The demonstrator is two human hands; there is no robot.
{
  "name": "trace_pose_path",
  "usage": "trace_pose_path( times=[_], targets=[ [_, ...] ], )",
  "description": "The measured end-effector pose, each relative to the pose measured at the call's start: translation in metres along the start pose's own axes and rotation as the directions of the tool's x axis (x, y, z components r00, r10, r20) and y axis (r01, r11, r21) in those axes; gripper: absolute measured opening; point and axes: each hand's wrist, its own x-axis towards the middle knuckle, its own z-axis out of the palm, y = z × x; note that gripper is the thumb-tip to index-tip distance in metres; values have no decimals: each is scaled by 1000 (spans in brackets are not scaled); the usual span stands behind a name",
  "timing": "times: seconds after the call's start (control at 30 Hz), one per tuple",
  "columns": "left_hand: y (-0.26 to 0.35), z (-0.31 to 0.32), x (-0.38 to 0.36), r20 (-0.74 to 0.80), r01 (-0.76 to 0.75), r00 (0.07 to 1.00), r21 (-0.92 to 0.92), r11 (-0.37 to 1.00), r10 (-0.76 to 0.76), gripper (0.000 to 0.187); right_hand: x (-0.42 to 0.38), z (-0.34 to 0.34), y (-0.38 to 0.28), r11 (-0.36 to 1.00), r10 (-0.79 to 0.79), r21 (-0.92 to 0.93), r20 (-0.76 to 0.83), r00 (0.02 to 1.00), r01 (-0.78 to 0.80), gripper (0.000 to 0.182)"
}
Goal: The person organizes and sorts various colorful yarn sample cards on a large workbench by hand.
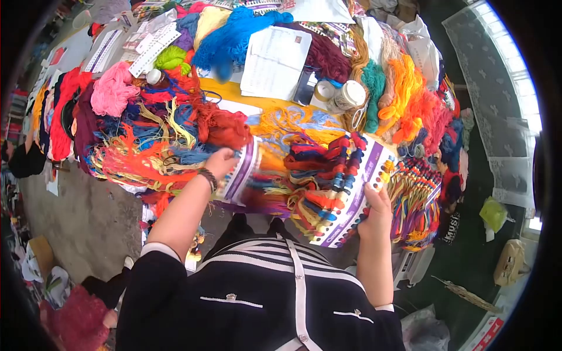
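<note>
My right hand (376,206) is closed on the edge of a white and purple thread card (358,196). Small coloured skeins are looped through holes along this card, and their tails hang to the left. My left hand (220,165), with a dark beaded bracelet on the wrist, grips a second white and purple card (239,178), slightly smeared by motion. Multicoloured threads stretch between the two cards. Close behind my left hand lies a heap of loose red yarn (225,126). Both hands are above the table's near edge.
A tangled multicoloured yarn pile (152,131) covers the table's left. Further back are blue yarn (240,41), white paper sheets (275,61), a white tub (353,93) and a tape roll (324,90). Orange yarn (404,88) and more threaded cards (417,196) lie at right.
</note>
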Motion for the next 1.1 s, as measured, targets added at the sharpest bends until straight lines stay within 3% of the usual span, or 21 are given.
trace_pose_path(
  times=[0.03, 0.07, 0.13, 0.17, 0.2, 0.27, 0.37, 0.43, 0.5, 0.63, 0.73, 0.8, 0.83, 0.9, 0.93, 0.97, 1.03, 1.07, 1.1],
  targets=[
    [4, 3, -5, -34, -101, 995, -399, 911, 95, 22, 0, 2, 2, 1000, 25, 8, 7, 1000, -25, 31],
    [49, -3, -38, 23, -13, 999, -585, 811, 32, 20, 1, 5, 3, 999, 49, 15, 14, 999, -49, 31],
    [55, -5, -63, 54, 6, 997, -742, 670, 50, 16, 5, 15, 10, 996, 93, 2, 87, 992, -94, 28],
    [47, -4, -71, 92, 79, 996, -719, 690, -17, 14, 10, 20, 21, 994, 101, -54, 87, 991, -96, 29],
    [29, 5, -65, 132, 161, 987, -765, 624, -94, 13, 16, 27, 35, 990, 115, -93, 125, 985, -104, 32],
    [19, 8, -69, 156, 227, 974, -675, 702, -165, 19, 27, 41, 62, 957, 289, -103, 199, 937, -273, 33],
    [36, 14, -76, 126, 91, 992, -648, 756, -11, 23, 35, 74, 96, 920, 369, -242, 267, 890, -308, 35],
    [44, 16, -77, 89, -15, 990, -690, 723, 106, 27, 49, 87, 130, 874, 453, -322, 265, 851, -364, 37],
    [33, 11, -74, 155, 25, 983, -634, 773, 95, 33, 62, 88, 176, 864, 481, -312, 277, 832, -396, 37],
    [27, 9, -73, 136, 19, 987, -632, 775, 87, 30, 61, 112, 183, 864, 503, -204, 281, 818, -461, 33],
    [25, 1, -71, 116, -41, 985, -562, 826, 127, 25, 66, 117, 175, 826, 557, -321, 339, 758, -463, 26],
    [24, -8, -76, 219, 75, 975, -452, 889, 29, 30, 64, 117, 169, 886, 382, -396, 333, 862, -240, 27],
    [18, -5, -79, 3, -156, 986, -303, 940, 165, 38, 67, 114, 162, 897, 298, -421, 353, 887, -134, 28],
    [15, -15, -93, -159, -230, 969, -320, 919, 188, 41, 70, 112, 131, 872, 190, -488, 259, 947, -42, 27],
    [-5, -14, -94, -308, -327, 919, -255, 910, 244, 32, 70, 109, 113, 890, 141, -455, 224, 964, -24, 26],
    [-7, -15, -102, -358, -226, 923, -220, 949, 137, 19, 67, 106, 92, 892, 87, -452, 239, 967, 31, 25],
    [4, -10, -119, -204, -125, 975, -152, 981, 93, 12, 38, 115, 44, 909, 20, -410, 213, 977, 70, 26],
    [2, 2, -119, -25, -68, 997, -102, 992, 66, 18, 28, 109, 31, 936, -56, -319, 286, 957, 150, 26],
    [12, 15, -119, 154, 92, 983, 28, 995, -95, 22, 10, 105, 12, 932, -48, -334, 278, 959, 143, 33]
  ],
)
